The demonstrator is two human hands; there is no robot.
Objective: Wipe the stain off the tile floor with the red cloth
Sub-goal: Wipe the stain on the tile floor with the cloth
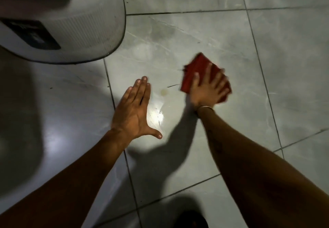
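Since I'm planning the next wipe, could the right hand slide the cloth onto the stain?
Probably yes: only bare tile separates the red cloth from the stain; the left hand is clear.

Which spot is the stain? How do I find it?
From the big white rounded appliance at top left, go down the grey tile floor to the gap between the left hand and right hand. There sits a small round yellowish stain, left of the red cloth. The bright glare below it is white; the stain is dull.

Stain (164,92) lies between left hand (133,110) and cloth (197,62), seemingly beneath right hand (207,89).
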